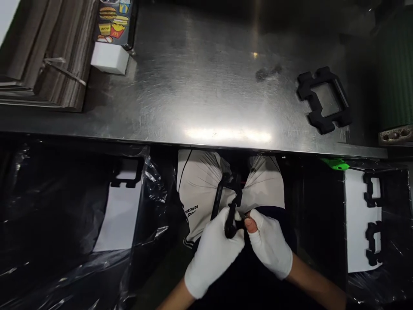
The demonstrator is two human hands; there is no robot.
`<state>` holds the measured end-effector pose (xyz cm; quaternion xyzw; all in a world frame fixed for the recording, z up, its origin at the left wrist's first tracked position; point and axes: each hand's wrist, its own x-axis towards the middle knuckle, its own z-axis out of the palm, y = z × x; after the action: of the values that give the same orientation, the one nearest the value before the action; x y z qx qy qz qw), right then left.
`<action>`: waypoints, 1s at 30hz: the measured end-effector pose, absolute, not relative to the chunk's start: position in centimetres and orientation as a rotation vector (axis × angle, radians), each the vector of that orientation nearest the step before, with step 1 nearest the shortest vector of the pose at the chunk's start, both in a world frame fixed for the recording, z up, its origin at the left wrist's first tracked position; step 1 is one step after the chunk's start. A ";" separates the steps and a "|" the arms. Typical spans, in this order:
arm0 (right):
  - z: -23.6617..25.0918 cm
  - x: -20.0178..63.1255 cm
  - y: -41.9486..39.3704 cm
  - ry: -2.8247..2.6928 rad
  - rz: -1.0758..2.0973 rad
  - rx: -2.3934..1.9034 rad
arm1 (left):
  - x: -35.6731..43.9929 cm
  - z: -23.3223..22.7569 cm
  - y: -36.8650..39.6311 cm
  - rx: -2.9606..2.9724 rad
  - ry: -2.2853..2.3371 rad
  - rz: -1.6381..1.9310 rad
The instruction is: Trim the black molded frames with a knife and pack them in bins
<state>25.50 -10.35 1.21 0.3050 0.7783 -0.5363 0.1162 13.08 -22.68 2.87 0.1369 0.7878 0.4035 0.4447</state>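
Observation:
Above my lap, my left hand (pixel 215 249) in a white glove is closed around the lower end of a black plastic frame (pixel 238 193). The frame is tilted, with its far part standing out over my knees. Close beside it is my right hand (pixel 270 245), also gloved but with the thumb tip bare. Its thumb and fingers are pinched together near the frame's edge. A small dark sliver shows at that pinch, too little to name. Another black frame (pixel 342 116) of the same sort lies flat on the metal table (pixel 193 94) to the right.
Left, a lined bin (pixel 64 275) holds a white sheet (pixel 121 215) and a frame (pixel 138 174). Right, more frames (pixel 369 241) lie on a white sheet (pixel 355 215) near a bright green object (pixel 337 164). A cardboard stack (pixel 61 56), white block (pixel 110 58) and patterned phone-like case (pixel 112 21) stand upper left.

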 end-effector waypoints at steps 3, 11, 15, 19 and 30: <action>0.9 26.5 -9.2 2.212 -1.722 1.002 | 12.1 3.4 -23.2 0.185 1.741 1.132; 0.6 27.6 -2.8 2.254 -1.649 1.145 | 6.9 5.5 -24.4 -0.118 1.151 1.564; 2.4 25.2 0.0 2.605 -1.276 1.122 | 3.9 9.1 -23.2 -0.184 1.169 1.727; 5.1 21.4 2.4 2.725 -1.147 1.128 | 1.2 12.1 -22.4 0.088 1.164 1.801; 5.4 8.3 1.2 2.967 -0.403 0.345 | -6.1 7.7 -14.1 0.334 1.191 1.734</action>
<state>8.30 1.22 5.40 0.1143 0.9824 -0.1335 0.0636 -6.09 -14.11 7.73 0.1371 0.4893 0.7120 0.4845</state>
